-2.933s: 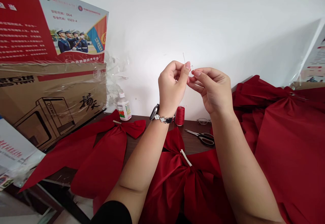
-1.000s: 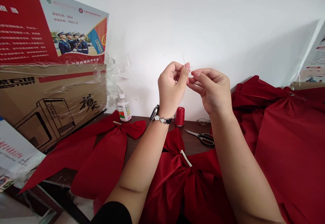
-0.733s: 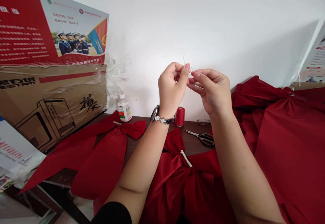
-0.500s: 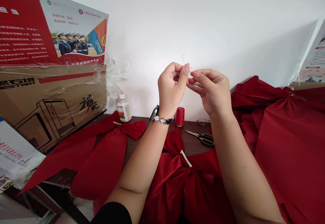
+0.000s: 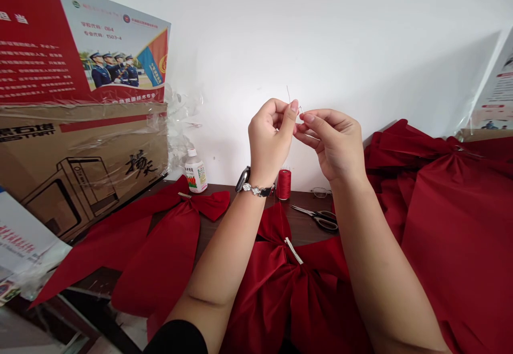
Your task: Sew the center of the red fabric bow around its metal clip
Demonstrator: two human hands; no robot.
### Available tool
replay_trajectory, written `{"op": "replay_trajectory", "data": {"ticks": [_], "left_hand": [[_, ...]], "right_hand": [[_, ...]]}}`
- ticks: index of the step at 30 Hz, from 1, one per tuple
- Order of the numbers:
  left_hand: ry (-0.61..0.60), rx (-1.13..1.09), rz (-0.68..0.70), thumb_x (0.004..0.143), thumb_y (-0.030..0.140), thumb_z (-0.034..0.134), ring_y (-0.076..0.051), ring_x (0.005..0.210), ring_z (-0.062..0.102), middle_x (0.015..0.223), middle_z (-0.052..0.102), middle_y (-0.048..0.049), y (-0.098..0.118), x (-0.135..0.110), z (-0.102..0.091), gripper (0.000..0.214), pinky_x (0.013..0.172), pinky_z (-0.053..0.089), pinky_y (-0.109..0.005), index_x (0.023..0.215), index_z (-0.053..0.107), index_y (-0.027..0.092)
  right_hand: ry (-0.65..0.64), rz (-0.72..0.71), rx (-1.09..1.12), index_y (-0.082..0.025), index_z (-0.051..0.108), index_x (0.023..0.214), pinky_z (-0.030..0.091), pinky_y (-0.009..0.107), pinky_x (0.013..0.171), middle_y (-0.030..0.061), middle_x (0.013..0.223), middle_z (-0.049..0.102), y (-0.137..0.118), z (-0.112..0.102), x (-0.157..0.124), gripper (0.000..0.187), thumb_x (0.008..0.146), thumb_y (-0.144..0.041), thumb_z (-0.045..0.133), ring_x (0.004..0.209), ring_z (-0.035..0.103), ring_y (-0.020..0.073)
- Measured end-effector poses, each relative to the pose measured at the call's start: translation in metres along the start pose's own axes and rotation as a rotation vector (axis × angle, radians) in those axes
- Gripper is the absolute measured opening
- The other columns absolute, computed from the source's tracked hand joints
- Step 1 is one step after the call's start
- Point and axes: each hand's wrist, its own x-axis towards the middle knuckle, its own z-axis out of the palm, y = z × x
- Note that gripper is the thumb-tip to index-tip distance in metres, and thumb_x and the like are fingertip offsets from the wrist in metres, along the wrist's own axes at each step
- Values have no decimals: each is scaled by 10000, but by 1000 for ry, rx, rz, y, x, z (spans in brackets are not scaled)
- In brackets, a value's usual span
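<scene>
Both hands are raised against the white wall, fingertips almost meeting. My left hand (image 5: 272, 127), wearing a watch and bracelet, is closed in a pinch on a fine thread (image 5: 287, 93), whose end sticks up above the thumb. In my right hand (image 5: 331, 137), thumb and forefinger pinch a thin needle (image 5: 302, 110); its tip points toward the left thumb. Below the wrists lies a red fabric bow (image 5: 280, 284) with a pale clip (image 5: 294, 251) across its middle. A red thread spool (image 5: 284, 184) with needles standing in its top is behind the left wrist.
Black-handled scissors (image 5: 318, 217) and eyeglasses (image 5: 320, 192) lie on the dark table (image 5: 210, 231). A white bottle (image 5: 196, 171) stands by another red bow (image 5: 172, 241). A cardboard box (image 5: 100, 156) is at the left; more red bows (image 5: 452, 193) are piled at the right.
</scene>
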Motion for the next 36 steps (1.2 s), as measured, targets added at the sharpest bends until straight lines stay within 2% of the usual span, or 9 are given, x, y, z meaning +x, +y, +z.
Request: {"op": "replay_trajectory", "data": {"ticks": [8, 14, 17, 21, 25, 31, 36], "left_hand": [[-4, -9, 0, 868, 454, 562, -73, 573, 536, 617, 557, 19, -5, 0, 0, 313, 514, 371, -215, 701, 523, 192], [-222, -36, -53, 868, 455, 563, -67, 468, 429, 523, 472, 43, -11, 5, -8, 281, 440, 289, -220, 768, 615, 197], [-282, -34, -19, 873, 424, 569, -72, 509, 476, 561, 533, 27, -7, 7, -12, 261, 466, 333, -215, 800, 656, 189], [-266, -21, 64, 868, 397, 585, -99, 668, 597, 690, 645, -11, -3, 7, -12, 246, 562, 423, -213, 799, 681, 182], [-231, 0, 80, 862, 409, 590, -148, 808, 657, 727, 685, -28, -2, 6, -12, 250, 637, 479, -233, 817, 705, 193], [-196, -17, 83, 851, 387, 612, -181, 916, 679, 870, 743, -44, 0, 4, -11, 225, 749, 539, -272, 882, 738, 203], [-219, -38, 65, 851, 393, 607, -178, 905, 691, 1003, 744, -42, 7, 2, -12, 250, 773, 560, -285, 962, 741, 213]], "right_hand": [[-40, -9, -1, -194, 688, 738, 582, 290, 786, -23, 703, 660, -2, -2, 1, 30, 741, -219, 704, 750, 682, 120], [36, -62, -10, -207, 645, 759, 574, 291, 800, -35, 683, 640, -6, -13, 3, 59, 785, -255, 666, 771, 686, 117], [32, -52, -23, -207, 644, 766, 576, 286, 789, -27, 724, 655, -9, -13, 2, 61, 777, -257, 678, 771, 680, 112], [24, -54, -61, -203, 645, 768, 579, 276, 759, -15, 751, 668, -14, -9, -1, 64, 769, -252, 687, 793, 682, 123], [21, -49, -49, -196, 638, 769, 586, 284, 759, -8, 775, 681, -17, -7, -3, 76, 767, -252, 689, 775, 686, 124], [20, -41, -37, -189, 637, 751, 598, 299, 729, -9, 722, 679, -20, -3, -5, 82, 770, -251, 686, 684, 681, 121], [24, -69, -24, -189, 645, 758, 598, 303, 726, -25, 620, 650, -23, 2, -8, 74, 770, -250, 686, 649, 673, 121]]}}
